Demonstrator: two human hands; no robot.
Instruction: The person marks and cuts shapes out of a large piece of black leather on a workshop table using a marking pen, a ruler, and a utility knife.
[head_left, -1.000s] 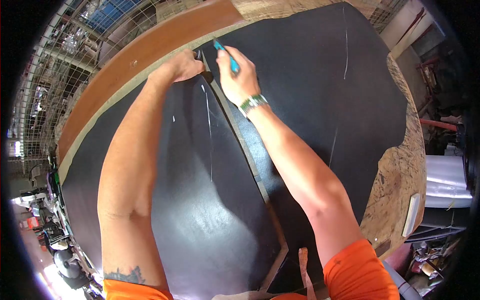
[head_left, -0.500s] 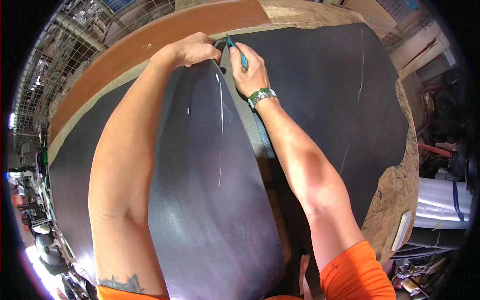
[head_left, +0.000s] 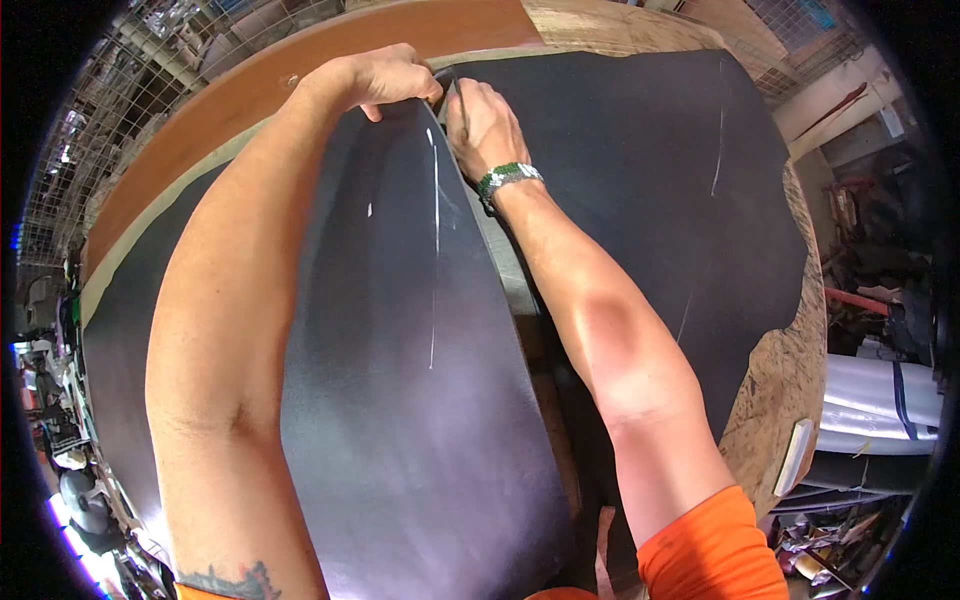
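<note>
A large dark leather hide (head_left: 620, 170) covers the table, split by a long cut running toward me. My left hand (head_left: 395, 78) pinches the far end of the left leather piece (head_left: 400, 300), which is raised along its cut edge. This piece bears white marks. Just right of it my right hand (head_left: 485, 125) is closed at the far end of the cut. The teal utility knife seen in it a moment before is now hidden by the fingers and the lifted leather edge. A beaded bracelet circles my right wrist.
A brown sheet (head_left: 200, 145) lies along the far left edge of the worn wooden table (head_left: 775, 390). A white-edged block (head_left: 793, 458) sits at the table's right. Rolls of silvery material (head_left: 870, 395) stand beyond it. A pinkish strip (head_left: 604, 550) hangs near my body.
My right hand has shifted slightly left and turned, so the knife is out of sight. My left hand has moved slightly up and left, still gripping the leather. The view has shifted a little.
</note>
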